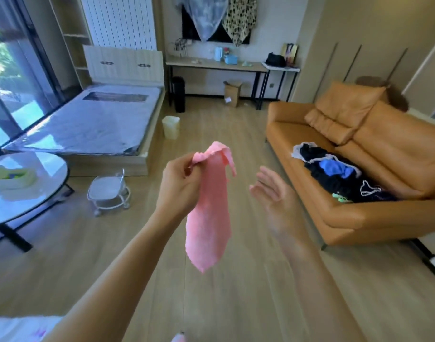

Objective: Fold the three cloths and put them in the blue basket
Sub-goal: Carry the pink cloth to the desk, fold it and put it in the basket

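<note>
A pink cloth (209,218) hangs in mid-air above the wooden floor, pinched at its top corner by my left hand (178,186). It droops down to a point. My right hand (273,191) is open, palm turned toward the cloth, a short gap to its right and not touching it. No blue basket can be made out for certain; a pale basket with green and blue contents (12,177) sits on the round table (51,183) at the left.
An orange sofa (384,169) at the right carries a heap of dark and blue clothes (335,174). A bed (88,124) lies at the left back, with a small white wheeled stool (109,191) and a pale bin (171,127) on the floor.
</note>
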